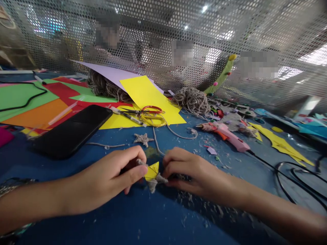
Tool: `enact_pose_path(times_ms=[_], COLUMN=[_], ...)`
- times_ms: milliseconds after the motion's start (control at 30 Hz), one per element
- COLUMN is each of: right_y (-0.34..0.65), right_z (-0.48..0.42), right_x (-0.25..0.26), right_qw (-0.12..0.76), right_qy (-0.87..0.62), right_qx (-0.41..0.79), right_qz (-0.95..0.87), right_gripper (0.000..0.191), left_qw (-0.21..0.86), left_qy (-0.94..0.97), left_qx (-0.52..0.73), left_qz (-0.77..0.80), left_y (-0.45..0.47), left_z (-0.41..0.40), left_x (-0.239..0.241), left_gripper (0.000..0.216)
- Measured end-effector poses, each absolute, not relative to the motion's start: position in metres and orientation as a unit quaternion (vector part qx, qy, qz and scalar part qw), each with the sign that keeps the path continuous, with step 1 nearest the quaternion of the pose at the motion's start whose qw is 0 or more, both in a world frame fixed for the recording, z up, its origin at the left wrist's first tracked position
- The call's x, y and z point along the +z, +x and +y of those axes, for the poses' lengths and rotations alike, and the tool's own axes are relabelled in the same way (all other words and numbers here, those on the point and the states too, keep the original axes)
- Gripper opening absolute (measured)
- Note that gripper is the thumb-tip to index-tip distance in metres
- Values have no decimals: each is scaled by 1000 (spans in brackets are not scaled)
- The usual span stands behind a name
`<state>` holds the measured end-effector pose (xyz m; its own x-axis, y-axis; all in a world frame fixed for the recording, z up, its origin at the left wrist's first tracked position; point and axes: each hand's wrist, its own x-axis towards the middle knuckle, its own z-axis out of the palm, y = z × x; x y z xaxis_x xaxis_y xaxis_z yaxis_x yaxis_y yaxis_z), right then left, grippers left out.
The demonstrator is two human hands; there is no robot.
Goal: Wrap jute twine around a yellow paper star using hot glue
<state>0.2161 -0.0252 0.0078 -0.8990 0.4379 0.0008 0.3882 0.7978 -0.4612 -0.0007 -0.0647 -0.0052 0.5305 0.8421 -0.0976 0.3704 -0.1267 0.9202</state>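
Between my hands is a small yellow paper star, with grey yarn wound over some of its points. My left hand pinches it from the left, thumb on top. Curled at its right side, my right hand grips a strand of grey yarn that runs back past the scissors; its fingertips are close to a wrapped point, and I cannot tell whether they touch it. A star fully covered in yarn lies just beyond. Scissors with red and yellow handles rest on yellow paper.
A black phone lies at the left near coloured sheets. Behind are yarn heaps and a perforated metal screen, with people beyond. To the right, a pink glue gun trails a black cable among scraps.
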Motion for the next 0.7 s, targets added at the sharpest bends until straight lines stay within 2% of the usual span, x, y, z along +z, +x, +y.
enact_pose_path(times_ms=[200, 400, 533, 700], right_y=[216, 228, 233, 226], right_z=[-27, -12, -2, -6], right_x=[11, 31, 40, 42], right_qw=[65, 85, 153, 244], right_qy=[-205, -304, -333, -310], right_qx=[207, 217, 252, 328], right_qz=[-955, -924, -896, -858], right_gripper=[16, 13, 9, 2], left_qw=[537, 553, 512, 395], left_qy=[688, 679, 703, 764], left_qx=[234, 227, 231, 208], left_qz=[429, 427, 436, 467], left_y=[1, 5, 6, 5], left_z=[-66, -64, -64, -64], left_x=[-2, -1, -1, -5], left_gripper=[20, 11, 9, 17])
